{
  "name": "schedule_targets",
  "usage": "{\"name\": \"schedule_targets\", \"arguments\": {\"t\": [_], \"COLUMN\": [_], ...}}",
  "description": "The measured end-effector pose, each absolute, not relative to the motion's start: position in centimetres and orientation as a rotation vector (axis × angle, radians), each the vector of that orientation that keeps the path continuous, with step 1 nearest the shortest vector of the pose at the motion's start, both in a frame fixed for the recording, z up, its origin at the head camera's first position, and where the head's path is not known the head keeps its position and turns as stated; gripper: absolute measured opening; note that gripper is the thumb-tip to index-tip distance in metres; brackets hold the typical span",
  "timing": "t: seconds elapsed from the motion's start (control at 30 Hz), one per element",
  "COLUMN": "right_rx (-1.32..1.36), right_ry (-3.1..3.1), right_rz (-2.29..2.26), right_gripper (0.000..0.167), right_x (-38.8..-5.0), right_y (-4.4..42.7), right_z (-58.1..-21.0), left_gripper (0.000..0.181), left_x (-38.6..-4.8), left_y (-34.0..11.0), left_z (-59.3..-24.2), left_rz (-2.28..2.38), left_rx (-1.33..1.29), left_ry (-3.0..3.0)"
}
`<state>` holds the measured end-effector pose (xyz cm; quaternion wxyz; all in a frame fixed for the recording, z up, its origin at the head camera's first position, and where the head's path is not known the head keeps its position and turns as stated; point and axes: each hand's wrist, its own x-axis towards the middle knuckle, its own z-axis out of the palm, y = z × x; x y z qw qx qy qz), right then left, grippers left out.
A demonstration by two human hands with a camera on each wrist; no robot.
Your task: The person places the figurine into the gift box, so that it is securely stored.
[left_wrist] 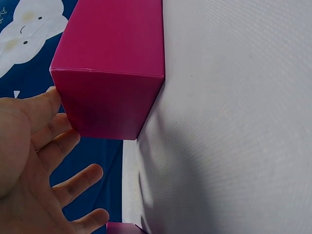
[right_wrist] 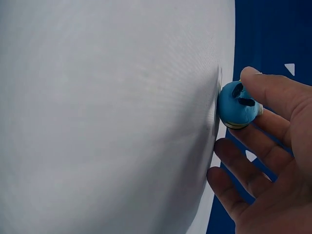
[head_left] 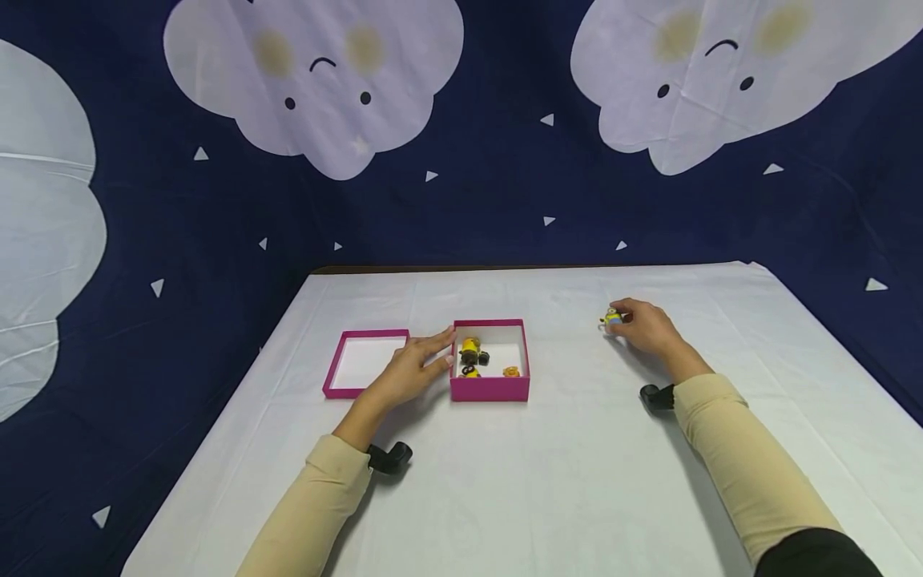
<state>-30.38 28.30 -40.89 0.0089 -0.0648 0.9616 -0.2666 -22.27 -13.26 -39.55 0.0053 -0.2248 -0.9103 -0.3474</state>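
On the right of the head view, my right hand (head_left: 649, 327) pinches a small yellow and blue minion figure (head_left: 611, 317) at the table surface. In the right wrist view the figure's rounded blue bottom and black feet (right_wrist: 243, 96) show between thumb and fingers. My left hand (head_left: 409, 372) touches the left side of a magenta box (head_left: 490, 390), its fingers loosely spread along the rim. Inside the box lie a yellow and black figure (head_left: 470, 349), another partly hidden yellow and black piece (head_left: 470, 372), a dark piece (head_left: 484, 358) and a small orange piece (head_left: 511, 372).
The box's magenta-edged lid (head_left: 343, 361), white inside facing up, lies left of the box, partly behind my left hand. A white cloth covers the table (head_left: 562, 481). Behind it hangs a dark blue curtain (head_left: 497, 216) with clouds.
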Motion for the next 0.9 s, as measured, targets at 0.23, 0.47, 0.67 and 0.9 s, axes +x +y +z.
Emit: {"name": "schedule_targets", "arguments": {"t": [0.23,0.47,0.67,0.9], "right_rx": [-0.174,-0.176,-0.188,-0.272], "right_ry": [2.984,2.999,3.008,3.024], "right_rz": [-0.862,-0.891,-0.958,-1.039], "right_gripper": [0.054,0.054,0.054,0.054], "right_x": [-30.3,-30.2,-30.0,-29.3], "right_y": [28.4,28.4,28.2,27.0], "right_z": [-41.1,-41.2,-40.8,-39.9], "left_gripper": [0.047,0.047,0.047,0.047], "left_x": [-22.2,-22.2,-22.2,-22.3], "left_y": [-13.4,-13.4,-13.3,-13.3], "left_z": [-39.6,-39.8,-39.7,-39.7], "left_rz": [-1.096,-1.107,-1.11,-1.108], "left_rx": [-0.705,-0.7,-0.699,-0.709], "left_ry": [-2.854,-2.853,-2.855,-2.845]}}
